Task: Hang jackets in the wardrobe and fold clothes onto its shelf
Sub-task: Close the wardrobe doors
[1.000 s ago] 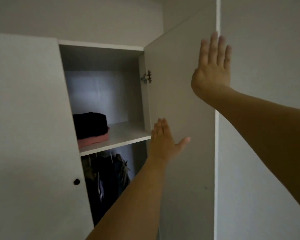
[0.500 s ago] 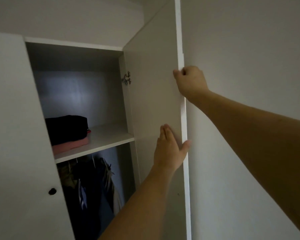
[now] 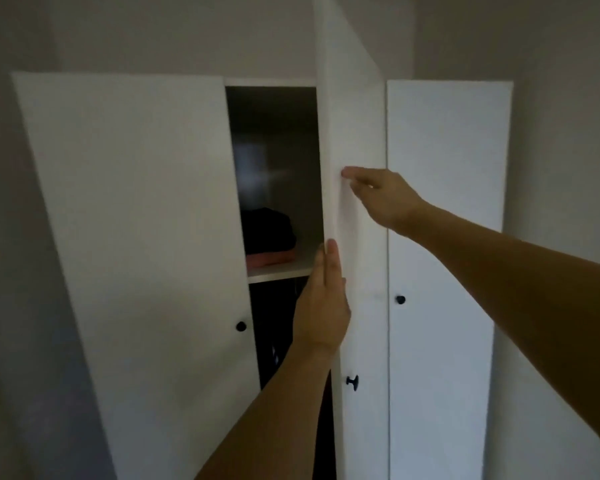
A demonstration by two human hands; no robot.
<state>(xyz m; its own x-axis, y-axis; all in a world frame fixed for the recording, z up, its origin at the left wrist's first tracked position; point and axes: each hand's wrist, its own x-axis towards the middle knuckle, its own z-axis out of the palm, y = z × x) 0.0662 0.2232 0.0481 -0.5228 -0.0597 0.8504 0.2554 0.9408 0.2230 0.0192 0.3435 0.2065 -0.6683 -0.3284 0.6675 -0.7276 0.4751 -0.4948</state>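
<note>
wardrobe door [image 3: 357,237], half shut: my left hand [image 3: 321,306] flat on its free edge, right hand [image 3: 381,195] with fingers straight on its face. stiff, light panel; 2 folded clothes [image 3: 269,237] on shelf [image 3: 279,271].

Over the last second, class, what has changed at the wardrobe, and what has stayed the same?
The open door has swung toward closed, narrowing the opening. The right hand went from flat on the panel to gripping its edge, then to fingertips on its front. The left hand stays flat by the door's edge. The folded clothes remain on the shelf; the other doors stay shut.
</note>
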